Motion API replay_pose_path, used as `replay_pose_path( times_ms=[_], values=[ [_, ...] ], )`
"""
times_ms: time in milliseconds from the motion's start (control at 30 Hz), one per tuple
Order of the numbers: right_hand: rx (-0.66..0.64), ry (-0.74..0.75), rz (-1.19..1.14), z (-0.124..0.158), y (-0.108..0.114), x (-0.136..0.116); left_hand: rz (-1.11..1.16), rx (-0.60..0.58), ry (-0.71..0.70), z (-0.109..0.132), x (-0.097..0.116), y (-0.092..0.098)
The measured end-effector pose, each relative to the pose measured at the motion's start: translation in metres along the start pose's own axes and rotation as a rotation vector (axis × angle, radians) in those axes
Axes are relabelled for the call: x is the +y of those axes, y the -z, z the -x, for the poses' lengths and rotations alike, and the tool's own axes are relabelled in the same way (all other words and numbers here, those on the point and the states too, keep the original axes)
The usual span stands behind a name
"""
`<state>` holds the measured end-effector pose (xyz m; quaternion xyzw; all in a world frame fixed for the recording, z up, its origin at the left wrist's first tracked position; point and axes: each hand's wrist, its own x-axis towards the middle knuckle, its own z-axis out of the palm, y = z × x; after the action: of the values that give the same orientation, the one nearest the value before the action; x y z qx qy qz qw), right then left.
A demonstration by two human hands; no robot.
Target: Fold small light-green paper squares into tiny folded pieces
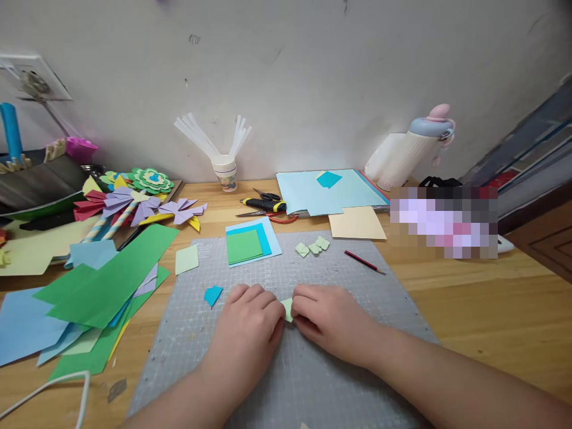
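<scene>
Between my hands is a small pale green piece of paper (288, 310), mostly hidden by the fingers. My left hand (252, 319) grips its left edge with curled fingers, and my right hand (328, 322) pinches its right side. Both rest low over a grey cutting mat (357, 387). Beyond them lie several small folded pale green pieces (314, 246). A blue paper scrap (213, 295) sits left of my left hand. Farther up the mat is a stack of square sheets, green (245, 246) on top of blue.
A pencil (364, 262) lies at the mat's right. Scissors (267, 195), a yellow-black cutter (263, 205) and a paper cup (224, 173) with white strips stand behind. Green sheets (111, 280) and paper flowers (134, 202) crowd the left. A bottle (411, 149) leans against the wall.
</scene>
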<state>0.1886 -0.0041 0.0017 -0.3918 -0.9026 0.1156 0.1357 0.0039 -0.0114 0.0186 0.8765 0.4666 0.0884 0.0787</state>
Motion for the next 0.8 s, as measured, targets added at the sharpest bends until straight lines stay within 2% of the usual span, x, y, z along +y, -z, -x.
replay_pose_path(
  times_ms=[200, 400, 600, 800],
  values=[
    [-0.052, -0.092, -0.201, 0.002, 0.003, 0.004, 0.086, -0.042, 0.083, 0.004, 0.004, 0.005],
    [-0.042, -0.267, -0.371, 0.000, 0.006, 0.005, 0.202, -0.052, 0.215, 0.002, 0.002, 0.005],
    [-0.035, -0.335, -0.365, -0.005, 0.008, 0.003, 0.273, -0.019, 0.259, -0.003, -0.002, 0.001],
    [-0.031, -0.379, -0.293, -0.009, 0.006, -0.001, 0.233, 0.008, 0.285, -0.004, -0.001, -0.005]
  ],
)
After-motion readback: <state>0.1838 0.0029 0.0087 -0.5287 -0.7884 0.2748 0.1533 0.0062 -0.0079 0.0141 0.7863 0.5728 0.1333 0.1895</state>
